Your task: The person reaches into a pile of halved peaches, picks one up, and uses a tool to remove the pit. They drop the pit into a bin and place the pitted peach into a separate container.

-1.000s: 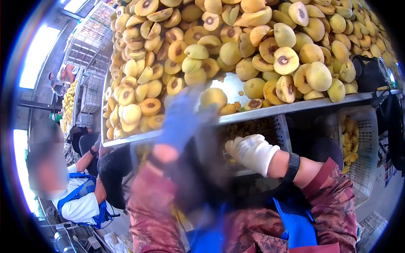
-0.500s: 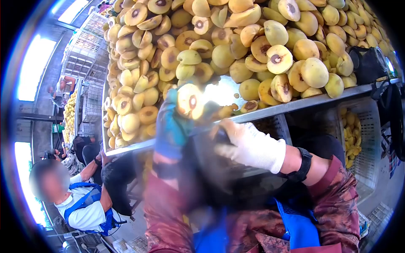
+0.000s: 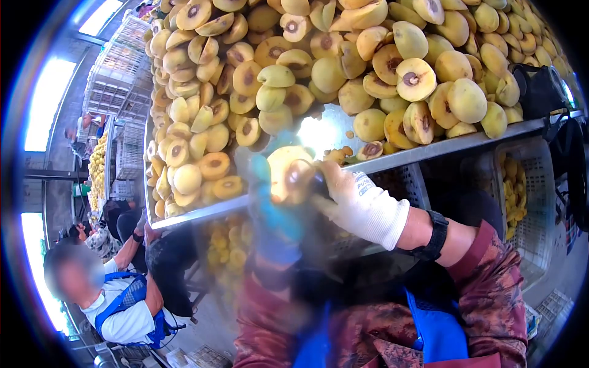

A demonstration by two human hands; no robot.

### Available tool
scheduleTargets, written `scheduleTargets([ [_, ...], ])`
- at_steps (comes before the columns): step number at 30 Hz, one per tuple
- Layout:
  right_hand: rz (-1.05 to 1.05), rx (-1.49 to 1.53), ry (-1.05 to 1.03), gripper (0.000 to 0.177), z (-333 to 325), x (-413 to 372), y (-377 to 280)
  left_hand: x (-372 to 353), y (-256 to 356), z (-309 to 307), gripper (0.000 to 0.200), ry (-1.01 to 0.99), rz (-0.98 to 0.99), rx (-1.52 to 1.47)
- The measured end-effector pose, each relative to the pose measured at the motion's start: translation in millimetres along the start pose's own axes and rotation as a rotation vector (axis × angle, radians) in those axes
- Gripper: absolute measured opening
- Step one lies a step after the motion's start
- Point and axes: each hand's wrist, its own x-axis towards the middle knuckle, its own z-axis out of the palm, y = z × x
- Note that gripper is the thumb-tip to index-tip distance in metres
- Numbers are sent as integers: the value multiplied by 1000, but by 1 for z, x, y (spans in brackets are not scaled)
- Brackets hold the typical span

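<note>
My left hand (image 3: 273,211), in a blue-teal glove and blurred, is closed around a halved yellow peach (image 3: 282,164), its cut face turned toward my right hand. My right hand (image 3: 368,205) wears a white glove and grips a small coring tool (image 3: 319,184) with a dark handle. The tool's rounded tip appears to meet the brown pit area of the peach half; glare and blur hide the exact contact. Both hands are over the near metal rim (image 3: 423,151) of the table, in front of a large heap of peach halves (image 3: 328,73).
White plastic crates with yellow fruit pieces stand below the rim, one at the right (image 3: 532,214). A black container (image 3: 540,92) sits on the table's right side. At the left a person (image 3: 126,313) in a white shirt sits by the table. Stacked crates (image 3: 116,73) rise behind.
My left hand has moved right and slightly down with the peach half, bringing it against the coring tool. My right hand has stayed nearly in place. The view has shifted slightly.
</note>
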Motion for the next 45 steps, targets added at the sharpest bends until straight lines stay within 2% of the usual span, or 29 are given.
scheduleTargets([
  [2,-32,-2,13,30,3,-1,3,-3,-1,2,52,18,31,19],
  [4,-66,4,28,30,6,-4,5,-7,3,5,48,-13,-22,-188],
  [7,-81,9,52,30,10,-5,6,-6,-5,-6,42,-166,79,-162],
  [10,-33,71,-5,29,12,-5,6,-7,-7,0,61,-76,120,-102],
  [13,-51,76,-30,29,19,-4,13,-6,-18,-13,42,-37,350,366],
  [14,-50,71,-41,29,21,-4,14,-8,-17,-13,44,-11,165,9],
  [15,-34,75,-57,30,21,-3,14,-6,-19,-13,47,13,200,59],
  [16,-22,130,-72,31,25,-3,15,-8,-18,-12,49,0,174,-36],
  [18,-3,233,-102,32,30,0,17,-4,-22,-25,54,-8,195,74],
  [21,-19,186,-2,33,52,10,24,-4,-23,-24,56,8,289,91],
  [25,27,200,-43,33,50,4,21,-4,-27,-26,55,12,368,13],
  [27,45,221,-65,34,47,2,16,-7,-25,-23,54,50,302,27],
  [30,165,315,-178,34,30,3,-1,-3,-17,-25,52,-13,211,19],
  [32,462,447,-436,40,-1,8,-24,1,-12,-28,51,-94,147,8],
  [33,611,511,-564,43,-10,10,-31,0,-11,-24,51,29,113,-49],
  [36,368,438,-411,46,5,-4,-18,-3,-8,-22,52,-48,103,-39],
  [38,309,544,-395,43,9,-6,-15,-6,-6,-21,54,-62,101,-1],
  [40,523,711,-542,40,-2,-7,-21,-7,-5,-19,56,-76,135,63],
  [42,479,672,-476,38,0,-9,-22,-8,-8,-16,58,-91,200,153],
  [43,461,654,-440,37,2,-11,-22,-7,-11,-21,59,-141,166,70],
  [45,399,575,-371,36,5,-13,-19,-6,-16,-20,64,-149,219,134],
])
